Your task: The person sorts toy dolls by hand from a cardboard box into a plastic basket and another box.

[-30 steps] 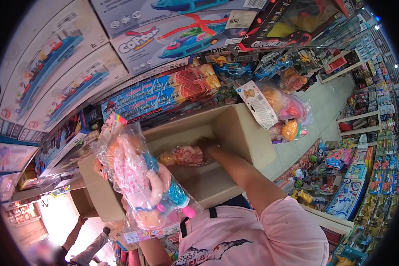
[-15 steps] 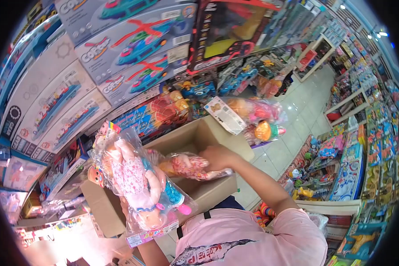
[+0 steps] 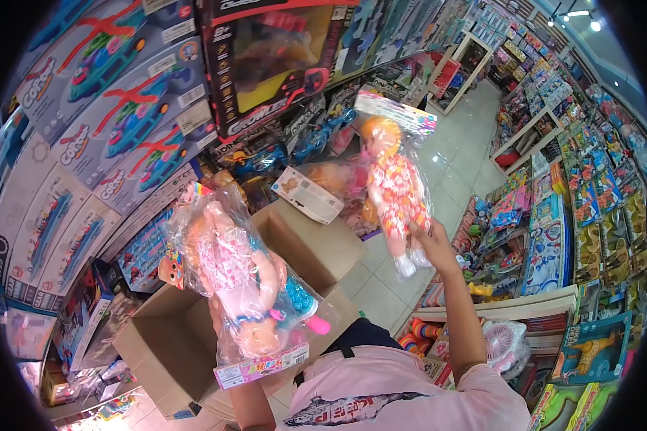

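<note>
My right hand [image 3: 429,243] grips a bagged doll [image 3: 393,183] by its legs and holds it upright, out to the right of the carton. The doll wears an orange, pink and white patterned outfit and white shoes; a printed card header tops its bag. Several more bagged dolls [image 3: 230,276], in pink and blue clothes, rest in my left hand [image 3: 216,320], heads toward me. The bags cover most of that hand's fingers. Under them stands an open cardboard box [image 3: 305,241], and its visible inside shows bare cardboard.
Stacked toy boxes [image 3: 115,100] fill the shelf at the left. A white card-backed package [image 3: 308,195] and other bagged dolls [image 3: 338,176] lie past the carton. A tiled aisle [image 3: 446,172] runs ahead, with toy racks [image 3: 604,215] along the right.
My right hand has lifted the patterned doll out of the carton and swung it up to the right. The left-hand dolls stay over the box, while the view has turned rightward.
</note>
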